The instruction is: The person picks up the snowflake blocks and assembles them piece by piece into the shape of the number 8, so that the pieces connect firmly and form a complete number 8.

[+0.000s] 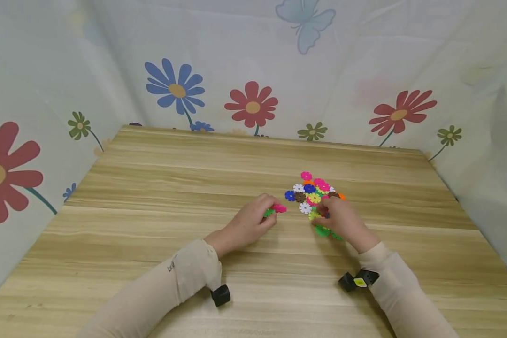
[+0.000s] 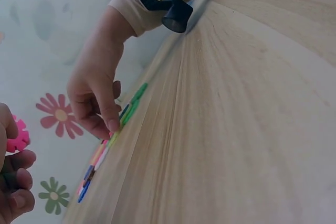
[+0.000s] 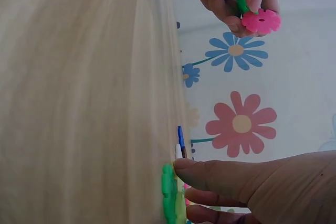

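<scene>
My left hand (image 1: 248, 221) pinches a pink notched disc (image 3: 261, 21) and a green notched disc (image 3: 242, 1); they look joined, and both are held just above the table. To its right, my right hand (image 1: 344, 220) reaches down over a loose pile of flower-shaped plastic discs, its thumb and fingers apart. Its fingertips touch the near side of the pile, around a yellow disc (image 1: 314, 215). Green discs (image 1: 322, 231) lie below that hand, partly covered by it. A white disc (image 1: 305, 208) and a brown disc (image 1: 299, 197) lie just left of its fingers.
The wood-grain table (image 1: 152, 188) stretches out around both hands. At the pile's far end lies a pink disc (image 1: 306, 176), with a blue disc (image 1: 289, 195) on its left side. A flower-printed curtain (image 1: 219, 56) hangs behind the table's back edge.
</scene>
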`<state>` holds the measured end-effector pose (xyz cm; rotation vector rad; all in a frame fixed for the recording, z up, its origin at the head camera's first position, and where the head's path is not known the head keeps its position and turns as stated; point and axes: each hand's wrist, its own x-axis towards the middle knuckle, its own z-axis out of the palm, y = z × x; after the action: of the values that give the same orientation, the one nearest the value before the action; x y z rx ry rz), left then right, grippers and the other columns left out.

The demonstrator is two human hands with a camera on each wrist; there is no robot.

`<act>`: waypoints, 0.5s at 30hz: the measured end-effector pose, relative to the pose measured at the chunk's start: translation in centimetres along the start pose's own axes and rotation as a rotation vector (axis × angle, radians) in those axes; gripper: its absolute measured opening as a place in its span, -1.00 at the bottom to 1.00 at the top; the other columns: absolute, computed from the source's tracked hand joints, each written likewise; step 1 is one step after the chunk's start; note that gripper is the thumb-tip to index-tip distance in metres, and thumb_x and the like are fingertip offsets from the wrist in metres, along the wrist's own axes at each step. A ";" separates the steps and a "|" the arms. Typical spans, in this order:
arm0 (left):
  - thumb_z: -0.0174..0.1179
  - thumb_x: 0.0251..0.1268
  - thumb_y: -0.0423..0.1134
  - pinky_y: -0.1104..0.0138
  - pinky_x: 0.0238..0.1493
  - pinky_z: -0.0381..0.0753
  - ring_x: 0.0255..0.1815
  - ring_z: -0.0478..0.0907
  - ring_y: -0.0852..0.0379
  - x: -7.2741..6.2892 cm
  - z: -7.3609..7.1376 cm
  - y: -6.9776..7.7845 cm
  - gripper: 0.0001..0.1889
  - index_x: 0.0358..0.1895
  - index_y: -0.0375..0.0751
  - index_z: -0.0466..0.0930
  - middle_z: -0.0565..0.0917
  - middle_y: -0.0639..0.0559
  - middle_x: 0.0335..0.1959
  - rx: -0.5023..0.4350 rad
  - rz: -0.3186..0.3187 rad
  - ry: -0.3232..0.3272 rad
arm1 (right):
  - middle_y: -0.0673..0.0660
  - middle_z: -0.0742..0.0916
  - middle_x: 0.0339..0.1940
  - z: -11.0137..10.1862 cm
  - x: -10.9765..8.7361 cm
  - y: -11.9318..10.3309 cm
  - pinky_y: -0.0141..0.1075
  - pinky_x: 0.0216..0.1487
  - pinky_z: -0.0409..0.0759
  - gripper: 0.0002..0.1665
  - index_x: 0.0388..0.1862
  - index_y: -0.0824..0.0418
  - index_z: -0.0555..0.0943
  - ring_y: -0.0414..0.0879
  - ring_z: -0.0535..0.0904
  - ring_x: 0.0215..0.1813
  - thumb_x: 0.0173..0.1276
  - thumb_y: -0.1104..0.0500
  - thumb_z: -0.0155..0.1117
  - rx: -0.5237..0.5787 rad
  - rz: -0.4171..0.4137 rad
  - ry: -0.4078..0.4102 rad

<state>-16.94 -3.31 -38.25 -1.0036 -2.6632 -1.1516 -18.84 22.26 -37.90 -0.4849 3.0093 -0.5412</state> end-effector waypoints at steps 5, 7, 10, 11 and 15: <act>0.01 0.38 -0.31 0.42 -0.30 0.44 -0.34 0.39 0.18 0.0 0.0 0.0 -0.79 -0.01 -0.25 0.51 0.57 -0.03 -0.20 0.013 -0.007 0.009 | 0.15 0.69 -0.35 0.1 0.0 -0.2 -0.14 -0.22 0.59 -0.70 -0.30 0.29 0.61 -0.05 0.58 -0.31 0.14 0.11 0.46 -0.011 0.010 -0.012; 0.02 0.40 -0.30 0.42 -0.30 0.45 -0.34 0.40 0.18 0.0 0.0 0.0 -0.81 -0.02 -0.25 0.51 0.57 -0.03 -0.21 0.021 -0.007 0.016 | 0.15 0.69 -0.34 0.1 0.1 -0.3 -0.13 -0.22 0.59 -0.70 -0.28 0.30 0.60 -0.05 0.58 -0.31 0.15 0.12 0.45 -0.007 0.015 -0.016; 0.02 0.43 -0.27 0.42 -0.30 0.46 -0.34 0.40 0.18 0.0 0.1 0.1 -0.82 -0.05 -0.24 0.52 0.57 -0.02 -0.23 0.033 -0.007 0.021 | 0.16 0.70 -0.33 0.1 0.1 -0.3 -0.13 -0.21 0.59 -0.68 -0.25 0.31 0.61 -0.04 0.59 -0.31 0.15 0.12 0.45 0.001 0.022 -0.020; 0.02 0.43 -0.26 0.42 -0.30 0.46 -0.34 0.40 0.18 0.0 0.1 0.1 -0.83 -0.06 -0.24 0.52 0.57 -0.02 -0.23 0.035 -0.006 0.022 | 0.17 0.70 -0.33 0.1 0.1 -0.3 -0.13 -0.21 0.59 -0.68 -0.25 0.32 0.61 -0.04 0.59 -0.31 0.16 0.12 0.45 0.004 0.025 -0.022; 0.02 0.45 -0.24 0.45 -0.33 0.44 -0.36 0.39 0.20 0.1 0.2 0.1 -0.83 -0.08 -0.23 0.53 0.57 -0.01 -0.25 0.041 -0.002 0.022 | 0.16 0.70 -0.33 0.2 0.1 -0.2 -0.14 -0.20 0.59 -0.69 -0.25 0.31 0.61 -0.05 0.58 -0.30 0.16 0.12 0.45 0.018 0.036 -0.033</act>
<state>-16.86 -3.05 -38.33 -0.9758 -2.6602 -1.0966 -18.89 22.02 -38.00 -0.4328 2.9736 -0.5514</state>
